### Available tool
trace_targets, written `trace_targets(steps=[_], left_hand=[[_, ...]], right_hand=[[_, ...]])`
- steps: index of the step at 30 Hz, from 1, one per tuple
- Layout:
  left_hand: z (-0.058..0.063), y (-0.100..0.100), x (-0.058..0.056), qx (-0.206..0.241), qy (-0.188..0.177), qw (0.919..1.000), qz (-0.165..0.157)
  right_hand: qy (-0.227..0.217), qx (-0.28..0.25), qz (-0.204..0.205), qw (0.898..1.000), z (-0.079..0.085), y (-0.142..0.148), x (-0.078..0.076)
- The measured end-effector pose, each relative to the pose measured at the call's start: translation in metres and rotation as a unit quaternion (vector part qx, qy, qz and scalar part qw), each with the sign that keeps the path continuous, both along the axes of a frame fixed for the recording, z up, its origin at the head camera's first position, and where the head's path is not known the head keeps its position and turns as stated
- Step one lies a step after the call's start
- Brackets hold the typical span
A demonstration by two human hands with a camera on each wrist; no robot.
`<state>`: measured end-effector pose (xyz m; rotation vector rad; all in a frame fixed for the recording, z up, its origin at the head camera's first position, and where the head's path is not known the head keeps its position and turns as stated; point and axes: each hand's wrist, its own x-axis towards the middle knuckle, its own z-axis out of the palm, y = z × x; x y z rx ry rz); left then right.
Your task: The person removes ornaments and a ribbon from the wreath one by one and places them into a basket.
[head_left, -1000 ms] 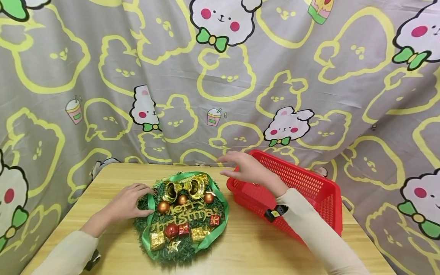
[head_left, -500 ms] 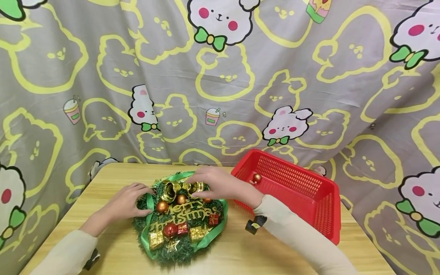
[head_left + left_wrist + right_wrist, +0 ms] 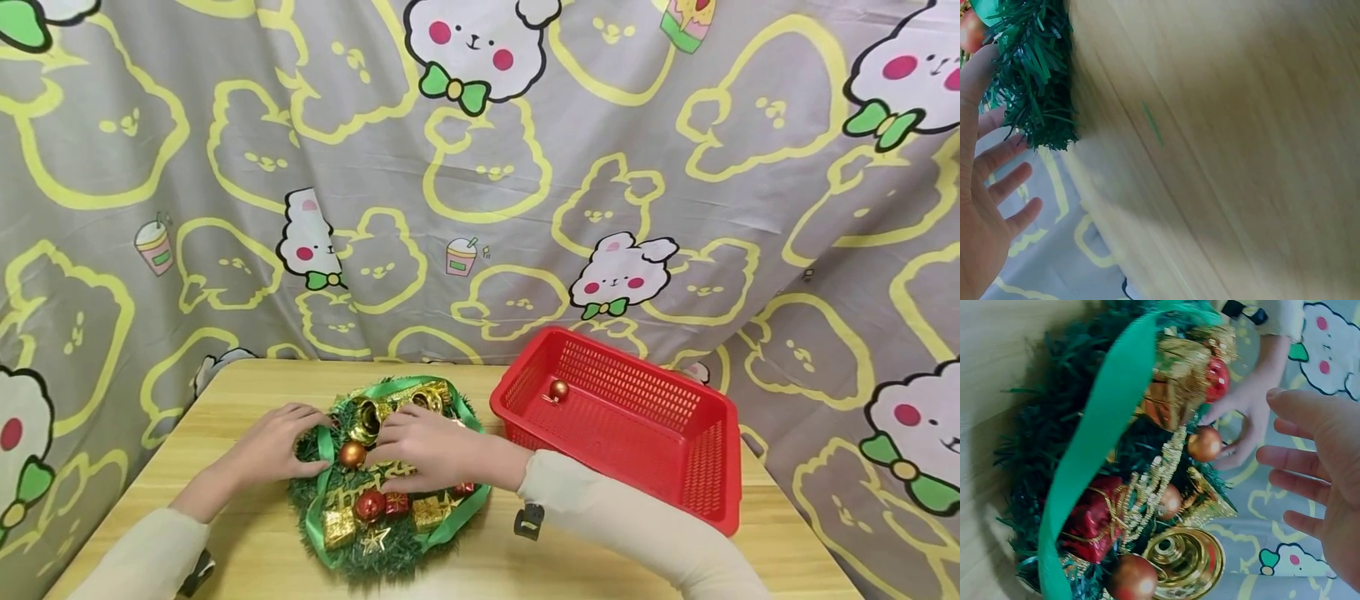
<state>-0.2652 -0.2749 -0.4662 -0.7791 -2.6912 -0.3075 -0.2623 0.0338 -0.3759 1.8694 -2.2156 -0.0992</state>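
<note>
Round green tinsel wreath [image 3: 405,537]: likely light, springy; best held by its rim [image 3: 306,496]. Left hand [image 3: 277,443], right hand [image 3: 426,450]: fingers apart.

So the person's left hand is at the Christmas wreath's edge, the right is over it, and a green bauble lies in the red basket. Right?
Not quite: the bauble in the red basket is copper-gold, as the head view shows. The left hand is at the Christmas wreath's edge, the right hand over it.
</note>
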Motion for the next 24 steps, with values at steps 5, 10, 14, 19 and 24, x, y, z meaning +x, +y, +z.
trace_targets(steps=[5,10,14,19,24], left_hand=[[-0.002,-0.001,0.001,0.005,-0.004,1.0,0.004],[-0.002,-0.001,0.0,0.005,-0.007,0.9999,0.008],[-0.002,-0.001,0.0,0.006,-0.006,0.9999,0.007],[-0.002,-0.001,0.0,0.005,-0.011,0.9999,0.01],[-0.002,-0.001,0.0,0.004,-0.013,0.9998,0.012]], right_hand=[[0.031,0.006,0.01,0.999,-0.01,-0.004,0.002],[0.042,0.006,0.018,0.999,-0.016,-0.007,0.004],[0.053,0.01,0.027,0.998,-0.024,-0.009,0.005],[0.07,0.028,0.024,0.997,-0.033,-0.011,0.006],[0.065,0.039,0.023,0.997,-0.037,-0.013,0.005]])
